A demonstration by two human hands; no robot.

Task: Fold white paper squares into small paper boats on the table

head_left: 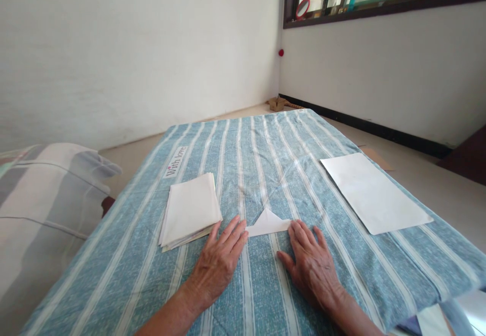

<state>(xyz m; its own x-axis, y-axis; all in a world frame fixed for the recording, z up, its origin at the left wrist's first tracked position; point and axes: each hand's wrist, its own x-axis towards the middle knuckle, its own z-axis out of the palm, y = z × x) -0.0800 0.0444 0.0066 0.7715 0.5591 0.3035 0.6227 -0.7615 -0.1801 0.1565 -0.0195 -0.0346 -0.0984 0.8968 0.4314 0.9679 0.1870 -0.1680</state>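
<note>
A small folded piece of white paper (268,223) lies flat between my hands, with a pointed peak on its far side and a straight band along its near side. Flat at its left end rests my left hand (220,255), palm down with the fingers stretched out. My right hand (309,257) lies palm down too, its fingertips on the paper's right end and its thumb apart. Just left of my left hand is a stack of white paper sheets (192,204), slightly fanned at the edges.
A blue and white striped cloth (258,159) covers the table. At the right lies a larger white sheet (374,192) near the edge. Fabric-covered furniture (53,214) stands to the left. Beyond are white walls and a window sill holding a red round mirror (302,8) and bottles.
</note>
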